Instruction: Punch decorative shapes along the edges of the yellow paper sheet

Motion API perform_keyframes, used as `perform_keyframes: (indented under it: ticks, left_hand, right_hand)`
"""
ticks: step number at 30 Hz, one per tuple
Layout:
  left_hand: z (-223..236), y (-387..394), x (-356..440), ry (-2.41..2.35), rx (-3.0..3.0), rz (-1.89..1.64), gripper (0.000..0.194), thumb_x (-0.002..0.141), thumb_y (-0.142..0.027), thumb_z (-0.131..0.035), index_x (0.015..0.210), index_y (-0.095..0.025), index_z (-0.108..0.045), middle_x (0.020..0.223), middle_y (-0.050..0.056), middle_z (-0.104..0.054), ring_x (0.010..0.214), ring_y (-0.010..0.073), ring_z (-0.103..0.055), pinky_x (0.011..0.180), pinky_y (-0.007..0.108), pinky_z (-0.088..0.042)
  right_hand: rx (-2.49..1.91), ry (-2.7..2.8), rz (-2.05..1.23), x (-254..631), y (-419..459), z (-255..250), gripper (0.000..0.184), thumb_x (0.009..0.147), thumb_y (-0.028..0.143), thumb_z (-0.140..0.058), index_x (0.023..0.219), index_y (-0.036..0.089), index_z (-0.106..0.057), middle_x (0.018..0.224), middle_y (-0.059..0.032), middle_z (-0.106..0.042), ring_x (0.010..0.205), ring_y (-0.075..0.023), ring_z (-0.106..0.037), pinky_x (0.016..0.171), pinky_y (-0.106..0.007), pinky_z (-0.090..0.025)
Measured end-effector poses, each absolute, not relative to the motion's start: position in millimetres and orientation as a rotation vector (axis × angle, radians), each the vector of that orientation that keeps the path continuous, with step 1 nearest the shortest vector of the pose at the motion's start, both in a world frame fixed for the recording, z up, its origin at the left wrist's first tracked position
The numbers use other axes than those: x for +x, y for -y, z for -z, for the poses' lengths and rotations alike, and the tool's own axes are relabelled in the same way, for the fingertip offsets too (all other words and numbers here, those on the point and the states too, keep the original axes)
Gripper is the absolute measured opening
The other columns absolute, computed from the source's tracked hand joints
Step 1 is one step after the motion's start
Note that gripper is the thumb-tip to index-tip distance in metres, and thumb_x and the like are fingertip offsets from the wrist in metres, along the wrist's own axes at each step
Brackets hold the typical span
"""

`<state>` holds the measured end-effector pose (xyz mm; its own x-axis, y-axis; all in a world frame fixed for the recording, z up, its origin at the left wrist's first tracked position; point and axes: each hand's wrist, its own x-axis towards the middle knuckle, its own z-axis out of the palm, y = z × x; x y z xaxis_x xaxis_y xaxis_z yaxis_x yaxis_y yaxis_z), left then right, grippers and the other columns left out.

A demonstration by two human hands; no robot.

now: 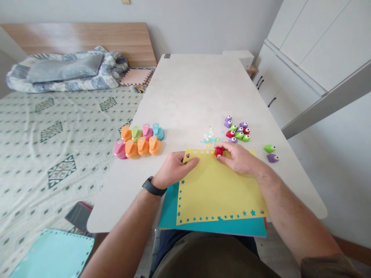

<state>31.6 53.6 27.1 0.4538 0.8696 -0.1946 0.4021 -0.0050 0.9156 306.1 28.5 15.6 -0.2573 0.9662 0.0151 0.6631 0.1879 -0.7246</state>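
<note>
Right hand [240, 157] pinches red craft punch [218, 151] on yellow card [220, 189]'s 12 o'clock edge; left hand [174, 169] lies flat, open. 9 and 6 o'clock borders punched; 3 o'clock bare.

Your right hand [238, 158] pinches a small red craft punch [219, 151] at the top edge of a yellow card sheet [220, 189], whose border shows punched stars and hearts. Your left hand [174, 170] lies flat on the sheet's top left corner, with a black watch band [152, 186] on that wrist. A teal sheet [232, 227] sits under the yellow one. On the desk [185, 92], small purple, green and red punches [237, 129] cluster just beyond paper scraps [211, 139], and two more punches [271, 152] lie apart to the right. Larger orange, pink, green and blue punches [139, 141] stand to the left. A punched teal sheet [52, 255] lies on the bed [58, 154].
</note>
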Motion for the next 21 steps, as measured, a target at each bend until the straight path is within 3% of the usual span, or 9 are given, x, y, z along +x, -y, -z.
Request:
perform_keyframes:
  ticks: [9, 21]
  left_hand:
    - [-20.2, -54.3, 29.3, -1.090, 1.620, -0.497, 0.044, 0.092, -0.057, -0.066, 0.096, -0.014, -0.077, 0.090, 0.007, -0.079, 0.070, 0.0178, -0.070, 0.055, 0.022, -0.051]
    - [-19.4, -51.8, 31.0, -1.084, 1.616, -0.517, 0.042, 0.091, -0.056, -0.067, 0.095, -0.015, -0.078, 0.090, 0.007, -0.080, 0.070, 0.0181, -0.071, 0.055, 0.022, -0.052]
  right_hand:
    - [-1.509, 2.021, -0.787, 303.0, -27.1, -18.1, 0.021, 0.092, 0.027, -0.069, 0.114, 0.024, -0.071, 0.120, -0.0096, -0.075, 0.109, -0.0301, -0.070, 0.096, -0.045, -0.054]
    - [-1.493, 2.021, -0.787, 305.4, -26.0, -12.4, 0.025, 0.091, 0.027, -0.070, 0.116, 0.025, -0.071, 0.117, -0.0083, -0.077, 0.106, -0.0292, -0.071, 0.095, -0.044, -0.055]
